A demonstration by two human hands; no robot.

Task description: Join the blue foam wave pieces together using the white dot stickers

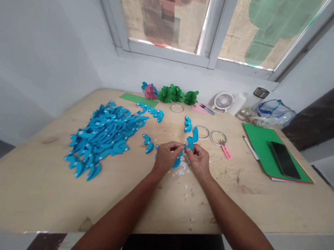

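Observation:
A wavy blue paper piece [192, 139] is held up between my two hands, fingers pinched at its lower end. My left hand [167, 155] is closed at its left side, and my right hand [199, 160] grips it from the right. Under the hands lies another blue piece [177, 162], partly hidden, beside small white paper scraps [182, 169]. Loose blue pieces rest nearby, one [147, 144] left of my left hand and one [188, 124] just behind the held piece. A large heap of blue pieces [106, 126] covers the table's left part.
On the wooden table [115, 209] are tape rolls [218, 137], pink-handled scissors [226, 150], a green folder [257, 146] under a phone [285, 160], and a pen [250, 147]. Green paper figures [176, 93], a small fan [224, 101] and a bottle [251, 104] stand along the wall.

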